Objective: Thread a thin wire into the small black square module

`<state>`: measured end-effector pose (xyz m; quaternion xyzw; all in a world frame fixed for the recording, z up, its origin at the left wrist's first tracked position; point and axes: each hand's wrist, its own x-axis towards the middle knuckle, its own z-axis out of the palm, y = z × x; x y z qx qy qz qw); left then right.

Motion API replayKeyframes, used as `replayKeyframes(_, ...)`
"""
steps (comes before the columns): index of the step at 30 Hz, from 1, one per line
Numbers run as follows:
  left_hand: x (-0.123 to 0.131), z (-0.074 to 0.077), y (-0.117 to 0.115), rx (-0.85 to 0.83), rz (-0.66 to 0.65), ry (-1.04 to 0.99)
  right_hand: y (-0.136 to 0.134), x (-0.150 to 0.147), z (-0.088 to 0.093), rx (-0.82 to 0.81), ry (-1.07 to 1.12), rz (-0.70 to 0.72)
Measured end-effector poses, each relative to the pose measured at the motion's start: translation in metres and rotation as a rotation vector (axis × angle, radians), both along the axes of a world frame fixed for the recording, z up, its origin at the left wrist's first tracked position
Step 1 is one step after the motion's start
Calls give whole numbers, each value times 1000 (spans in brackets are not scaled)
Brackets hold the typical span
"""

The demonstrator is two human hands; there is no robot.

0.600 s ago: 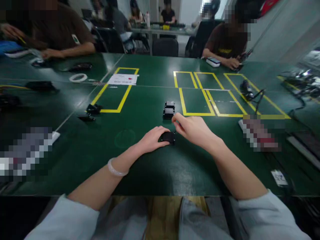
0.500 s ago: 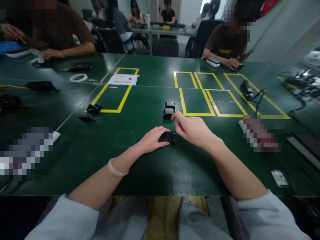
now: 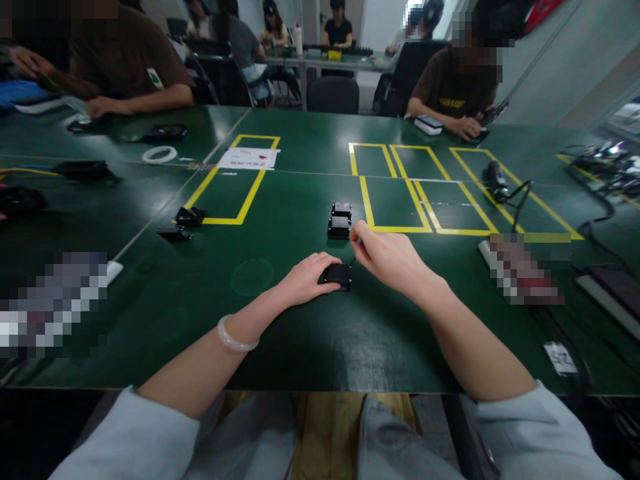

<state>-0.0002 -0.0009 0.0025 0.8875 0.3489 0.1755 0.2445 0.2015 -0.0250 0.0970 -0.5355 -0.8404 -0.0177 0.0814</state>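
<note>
The left hand [image 3: 309, 279] is clamped around the 9 o'clock end of a small, flat, black rectangular block [image 3: 339, 275] on the glossy dark-green tabletop [image 3: 300, 353], thumb along its near edge and fingers over its far side. From the block's 2 o'clock side comes the right hand [image 3: 387, 257], apart from the left, its fingertips curled together just off the block's corner; a thin dark rod [image 3: 353, 263] seems to span that gap, though whether the fingers pinch it cannot be told. The likeliest trouble is the block skidding or twisting if the right hand pushes sideways, since only one end is gripped and the smooth surface may offer little friction. The rod, if loose, could slip and be lost against the dark green. Just beyond, at 12 o'clock, sit two black boxes with greyish tops [image 3: 340, 223]; a forward slip of the right hand could knock the nearer one. Farther out are yellow tape rectangles [image 3: 397, 229] at 1 o'clock, a white paper sheet [image 3: 247, 159] at 11, and two small black angular pieces [image 3: 190, 215] at 10.
</note>
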Motion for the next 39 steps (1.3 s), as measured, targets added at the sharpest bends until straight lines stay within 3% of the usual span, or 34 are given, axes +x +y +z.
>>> replayKeyframes(19,0,-1,1,-10,-1,-7,-1,3,1,-16,49,-7)
replayKeyframes(28,0,1,0,-13,2,17,0,2,3,-39,-72,-47)
replayKeyframes(39,0,1,0,-16,1,6,-2,3,5,-29,31,-17)
